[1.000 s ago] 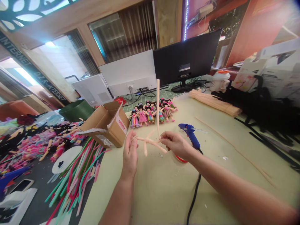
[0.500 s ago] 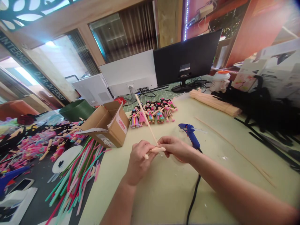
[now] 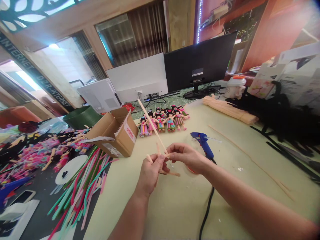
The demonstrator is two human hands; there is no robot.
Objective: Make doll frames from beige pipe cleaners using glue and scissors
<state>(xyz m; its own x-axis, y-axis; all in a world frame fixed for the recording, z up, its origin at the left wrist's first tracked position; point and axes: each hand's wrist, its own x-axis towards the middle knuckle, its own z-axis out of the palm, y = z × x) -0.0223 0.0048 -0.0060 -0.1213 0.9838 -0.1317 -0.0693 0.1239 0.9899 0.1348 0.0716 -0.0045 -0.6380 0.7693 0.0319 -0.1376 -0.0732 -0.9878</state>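
Note:
My left hand (image 3: 147, 175) is closed on a small bent figure of beige pipe cleaner (image 3: 173, 173), whose stubby ends poke out above and below the fingers. From the same spot a long straight beige pipe cleaner (image 3: 151, 124) slants up and away to the left. My right hand (image 3: 186, 157) pinches the beige pipe cleaner near its lower end, its fingertips meeting those of the left hand. The exact join is hidden by the fingers. A blue glue gun (image 3: 205, 146) lies just beyond the right hand.
Finished dolls (image 3: 170, 123) lie in rows behind the hands, beside an open cardboard box (image 3: 128, 138). Coloured pipe cleaners (image 3: 80, 183) spread at left. At right are a loose beige stem (image 3: 246, 153), a beige bundle (image 3: 230, 110) and a black heap (image 3: 272, 116). A black cord (image 3: 207, 208) crosses the tabletop.
My left hand has turned, so the bent beige figure shows different ends, one now pointing up and one to the lower right. The long stem's top has shifted left.

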